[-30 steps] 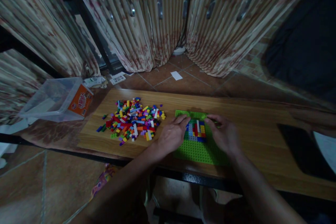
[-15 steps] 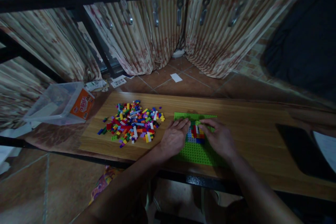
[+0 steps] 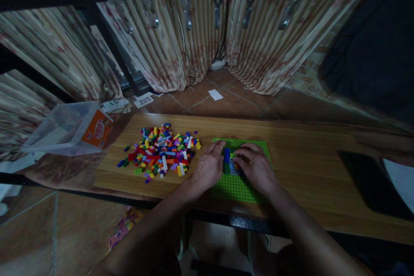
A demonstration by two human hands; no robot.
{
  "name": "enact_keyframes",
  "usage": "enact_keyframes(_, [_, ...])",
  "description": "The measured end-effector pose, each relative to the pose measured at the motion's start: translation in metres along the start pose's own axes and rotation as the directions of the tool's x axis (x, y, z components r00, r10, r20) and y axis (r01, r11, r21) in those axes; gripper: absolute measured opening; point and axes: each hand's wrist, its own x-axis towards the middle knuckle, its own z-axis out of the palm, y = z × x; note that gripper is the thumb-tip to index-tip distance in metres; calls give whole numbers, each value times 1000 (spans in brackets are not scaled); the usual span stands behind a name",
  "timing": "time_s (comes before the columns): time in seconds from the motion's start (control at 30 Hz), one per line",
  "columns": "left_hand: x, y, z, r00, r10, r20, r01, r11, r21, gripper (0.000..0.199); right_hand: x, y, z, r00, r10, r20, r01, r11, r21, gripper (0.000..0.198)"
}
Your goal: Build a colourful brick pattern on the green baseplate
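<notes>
A green studded baseplate [image 3: 237, 190] lies on the wooden table, and both hands are over it. My right hand [image 3: 258, 167] has its thumb and fingers closed around a small lime-green brick [image 3: 232, 155], low over the built bricks. Blue bricks [image 3: 227, 155] and light-blue bricks [image 3: 232, 168] sit on the plate between the hands. My left hand [image 3: 209, 166] rests at the plate's left side, fingers stretched forward beside the blue bricks. The right hand hides part of the build.
Left of the plate, a loose pile of many-coloured bricks [image 3: 164, 151] spreads over the table [image 3: 307, 172]. A clear plastic box [image 3: 64, 131] with an orange label stands beyond the table's left end. A black flat object [image 3: 371, 185] and white paper [image 3: 399, 179] lie at the right.
My right hand has moved left across the build with the lime-green brick. My left hand has shifted slightly left, and blue bricks now show beside it. The view has turned a little.
</notes>
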Motion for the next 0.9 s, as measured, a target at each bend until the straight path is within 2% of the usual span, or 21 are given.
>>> enact_keyframes(0.2, [-4, 0, 3, 1000, -12, 11, 12, 1000, -1, 46, -1, 0, -1, 1000, -5, 0, 5, 1000, 30, 21])
enact_keyframes(0.33, [-3, -3, -4, 998, 57, -31, -56, 998, 26, 45, -5, 4, -8, 1000, -15, -16, 16, 999, 38, 31])
enact_keyframes(0.4, [0, -13, -18, 994, 40, -99, -35, 998, 48, 43, -8, 6, -11, 1000, -14, -11, 14, 999, 43, 35])
enact_keyframes(0.5, [-1, -39, -63, 975, -112, -193, 132, 987, 95, 35, -17, 3, -12, 999, -35, 32, 33, 998, 51, 38])
enact_keyframes(0.57, [-12, -64, -103, 917, -321, -236, 359, 922, 143, 30, -25, -3, -9, 995, -94, 38, 92, 994, 51, 37])
enact_keyframes(0.63, [-28, -91, -142, 809, -521, -271, 581, 778, 240, 26, -32, -12, -3, 983, -177, 43, 175, 984, 42, 34])
enact_keyframes(0.73, [-55, -126, -177, 660, -704, -261, 747, 579, 327, 29, -36, -26, 10, 955, -290, 62, 289, 957, 33, 28])
enact_keyframes(0.8, [-68, -140, -182, 629, -745, -220, 759, 528, 382, 34, -36, -35, 20, 938, -341, 65, 340, 940, 30, 25])
enact_keyframes(0.9, [-73, -146, -174, 648, -740, -181, 722, 522, 454, 37, -37, -44, 35, 918, -391, 62, 391, 920, 16, 22])
